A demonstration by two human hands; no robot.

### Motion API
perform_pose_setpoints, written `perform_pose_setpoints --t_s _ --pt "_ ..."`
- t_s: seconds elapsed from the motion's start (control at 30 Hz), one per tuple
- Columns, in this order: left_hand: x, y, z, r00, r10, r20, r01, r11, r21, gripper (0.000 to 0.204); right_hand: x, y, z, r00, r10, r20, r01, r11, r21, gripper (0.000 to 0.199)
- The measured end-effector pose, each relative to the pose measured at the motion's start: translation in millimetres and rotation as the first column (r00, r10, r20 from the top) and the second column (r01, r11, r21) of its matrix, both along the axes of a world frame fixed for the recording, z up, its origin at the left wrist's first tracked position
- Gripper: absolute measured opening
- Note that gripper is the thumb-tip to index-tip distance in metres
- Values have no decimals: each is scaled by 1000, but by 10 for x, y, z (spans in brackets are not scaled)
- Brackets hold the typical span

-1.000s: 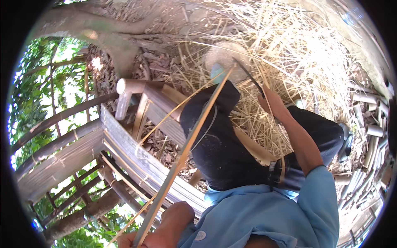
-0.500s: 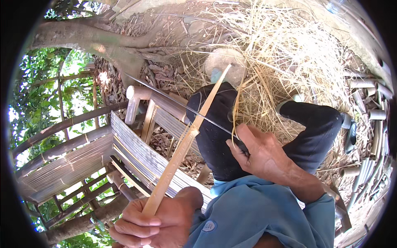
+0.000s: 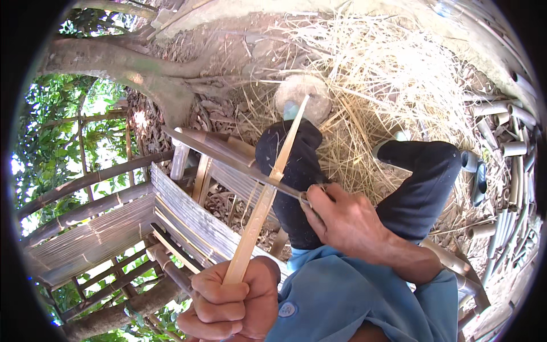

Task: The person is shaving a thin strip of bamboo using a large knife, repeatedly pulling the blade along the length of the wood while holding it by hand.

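Holding: the left hand (image 3: 233,305) was closed in a tight fist around the bottom end of a bamboo strip (image 3: 268,194).
Other hand: the right hand (image 3: 336,219) was wrapped shut around the handle of a long knife (image 3: 228,157), thumb on top.
Where the strip was: it ran up and away from the left fist, across the person's dark trouser knee (image 3: 290,171), and its thin tip pointed at a round stone (image 3: 302,97) on the ground.
Where the blade was: it lay across the strip, touching it about halfway up, near a small bump in the bamboo.
How the strip looked to handle: light and thin, I think. It looked stiff along its length but likely to bend at the thin tip. Its edges may have been sharp and splintery.
Best place to hold: low down at the thick end, where the fist was, well away from the blade.
How the knife looked to handle: hard, sharp and long, so it was safest held only by the handle.
Around: dry straw (image 3: 399,74) covered the ground, cut bamboo tubes (image 3: 507,148) lay on the right, and a bamboo bench (image 3: 91,239) stood on the left by a tree trunk (image 3: 114,62).
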State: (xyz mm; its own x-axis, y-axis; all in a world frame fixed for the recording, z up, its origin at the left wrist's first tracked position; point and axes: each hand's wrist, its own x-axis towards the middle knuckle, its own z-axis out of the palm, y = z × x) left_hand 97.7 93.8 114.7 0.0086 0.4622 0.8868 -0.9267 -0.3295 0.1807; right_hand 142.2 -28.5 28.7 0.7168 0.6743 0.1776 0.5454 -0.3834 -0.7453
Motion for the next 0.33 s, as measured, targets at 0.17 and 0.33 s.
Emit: perform_pose_setpoints --t_s 0.17,0.33 --pt "47 -51 -111 984 -162 71 166 984 -61 51 -159 -129 199 970 -50 238 -30 947 319 25" --pt "-65 -11 -226 996 15 -89 -24 995 -98 28 -9 26 -306 999 -38 -1 37 997 -68 53"
